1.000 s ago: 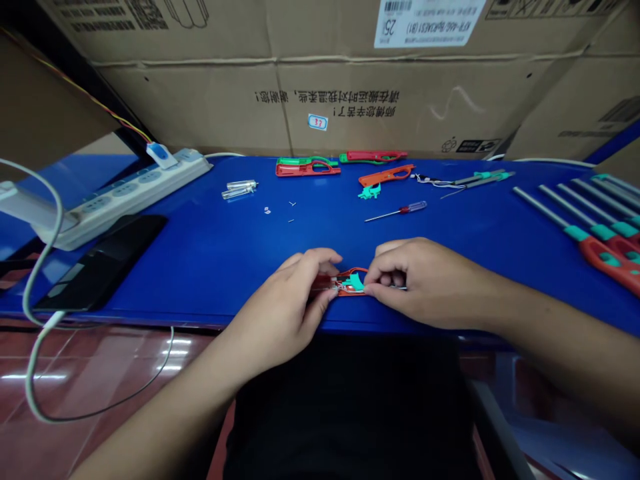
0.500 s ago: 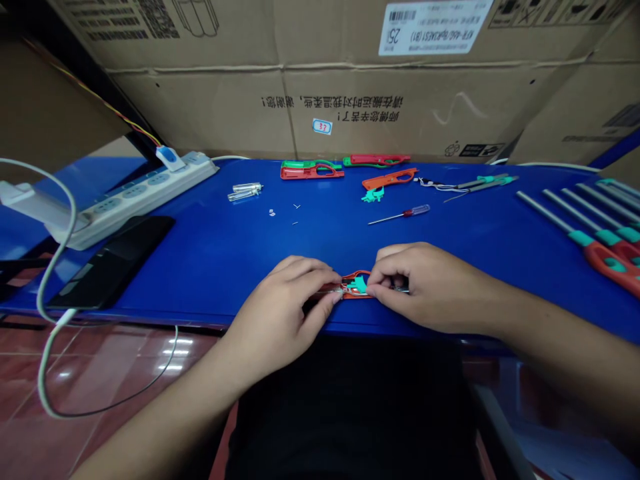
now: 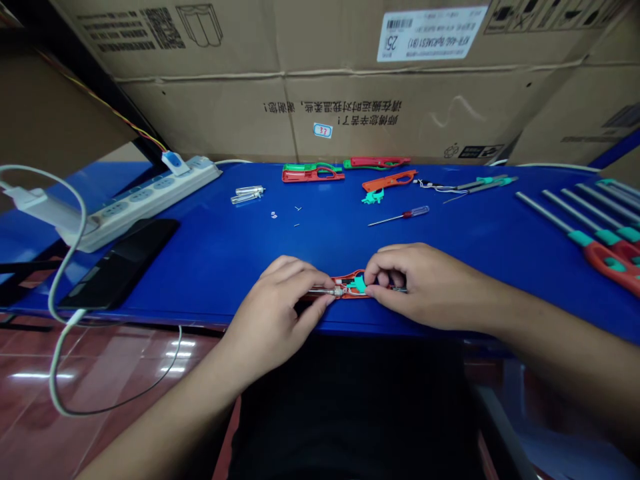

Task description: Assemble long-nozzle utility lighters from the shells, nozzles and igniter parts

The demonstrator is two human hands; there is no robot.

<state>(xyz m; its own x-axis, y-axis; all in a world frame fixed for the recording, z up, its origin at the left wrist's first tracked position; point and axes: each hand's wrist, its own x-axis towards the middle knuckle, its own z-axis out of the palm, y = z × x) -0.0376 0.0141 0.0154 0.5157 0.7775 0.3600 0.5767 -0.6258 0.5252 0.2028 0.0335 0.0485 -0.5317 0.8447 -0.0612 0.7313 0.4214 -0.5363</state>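
Left hand (image 3: 273, 317) and right hand (image 3: 420, 283) together, both clamped on open red utility-lighter housing (image 3: 350, 289) with teal insert (image 3: 358, 285). Metal tube (image 3: 320, 291) projects left; blue workbench (image 3: 210, 267) beneath.

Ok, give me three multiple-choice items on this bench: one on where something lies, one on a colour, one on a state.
1. Where does the red-handled screwdriver lie?
A. On the power strip
B. On the blue workbench
C. On the black phone

2. What colour is the small piece seated in the red shell?
A. Yellow
B. White
C. Teal

3. How do the hands stand?
A. The left hand and the right hand both grip the red shell
B. The left hand lies flat on the bench, away from it
C. Both hands rest on the phone

1: B, it lies directly on the blue surface, beyond the hands.
2: C, the piece shows teal against the red.
3: A, the fingers of both hands close on the shell from either side.
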